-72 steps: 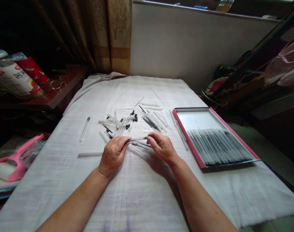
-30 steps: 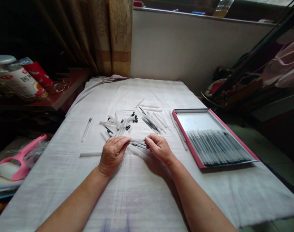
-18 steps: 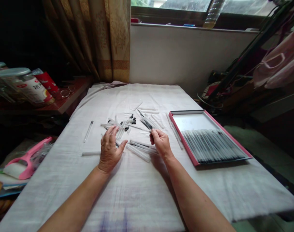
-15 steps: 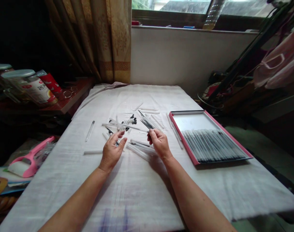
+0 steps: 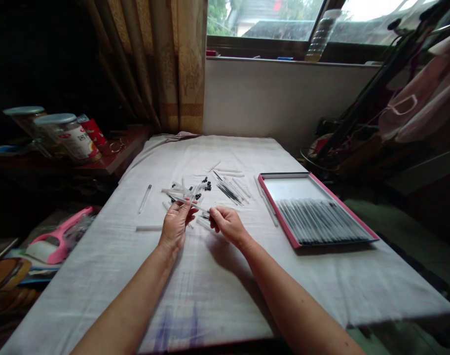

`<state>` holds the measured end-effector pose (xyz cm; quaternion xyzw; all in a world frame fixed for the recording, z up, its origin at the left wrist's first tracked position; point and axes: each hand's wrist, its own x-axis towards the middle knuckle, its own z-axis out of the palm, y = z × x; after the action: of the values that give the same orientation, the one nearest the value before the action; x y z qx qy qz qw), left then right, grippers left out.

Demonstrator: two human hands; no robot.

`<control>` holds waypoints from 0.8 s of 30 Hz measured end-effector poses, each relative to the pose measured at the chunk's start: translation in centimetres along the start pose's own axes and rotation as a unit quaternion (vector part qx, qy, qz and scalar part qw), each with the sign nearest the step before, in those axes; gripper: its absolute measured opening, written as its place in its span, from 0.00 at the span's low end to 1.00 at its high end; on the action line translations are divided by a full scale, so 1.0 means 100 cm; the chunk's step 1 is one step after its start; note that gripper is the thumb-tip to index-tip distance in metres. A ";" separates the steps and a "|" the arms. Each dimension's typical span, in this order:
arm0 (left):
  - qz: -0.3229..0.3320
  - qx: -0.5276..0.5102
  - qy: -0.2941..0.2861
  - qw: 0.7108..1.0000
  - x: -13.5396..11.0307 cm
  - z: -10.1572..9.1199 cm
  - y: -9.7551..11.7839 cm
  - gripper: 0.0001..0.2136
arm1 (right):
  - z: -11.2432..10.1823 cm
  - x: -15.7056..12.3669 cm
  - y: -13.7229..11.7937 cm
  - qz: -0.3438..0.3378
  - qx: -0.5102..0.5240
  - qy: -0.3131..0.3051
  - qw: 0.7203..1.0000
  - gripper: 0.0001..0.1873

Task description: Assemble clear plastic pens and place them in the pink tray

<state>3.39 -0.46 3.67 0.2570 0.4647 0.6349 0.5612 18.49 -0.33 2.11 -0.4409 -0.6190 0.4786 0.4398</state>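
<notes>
My left hand (image 5: 176, 224) pinches a clear pen (image 5: 199, 205) between thumb and fingers. At the pen's right end, my right hand (image 5: 227, 224) is closed on it too, its fingertips hiding that tip. The pen slants slightly down from left to right above the cloth. Behind my hands lie loose clear pen barrels (image 5: 183, 185), small black caps (image 5: 207, 186) and a bunch of dark refills (image 5: 228, 192). To the right, a shallow pink-edged box (image 5: 287, 186) holds a row of pens (image 5: 317, 222), their black ends toward me.
A white cloth (image 5: 210, 296) covers the table. One pen (image 5: 145, 198) lies apart at the left, near a clear tube (image 5: 149, 228). Beyond the left edge are a pink tape dispenser (image 5: 60, 241) and lidded jars (image 5: 71, 140) on a brown side table.
My left hand has gone from open to pinching the pen. My right hand has come left and slightly down with the pen, bringing the hands closer. The camera view has shifted.
</notes>
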 end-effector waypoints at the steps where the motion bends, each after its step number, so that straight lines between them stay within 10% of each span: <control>1: -0.001 0.000 0.001 1.000 0.002 -0.002 0.000 0.17 | -0.003 0.000 0.002 -0.003 -0.018 -0.002 1.000 0.27; 9: 0.004 0.019 -0.011 1.000 0.004 -0.040 0.017 0.10 | -0.056 -0.016 0.014 -0.090 -0.320 0.153 0.931 0.14; 16: 0.044 0.081 -0.047 0.995 -0.002 -0.048 0.006 0.18 | -0.035 -0.031 0.025 -0.147 -0.452 0.000 0.880 0.22; 24: 0.040 0.143 -0.085 0.985 -0.001 -0.048 -0.001 0.26 | -0.034 -0.012 0.032 -0.137 -0.473 0.039 0.869 0.13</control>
<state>-0.66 -1.97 1.50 0.4060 0.4907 0.5598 0.5301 22.46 -0.26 -0.69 -0.5252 -0.8077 0.0455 0.2640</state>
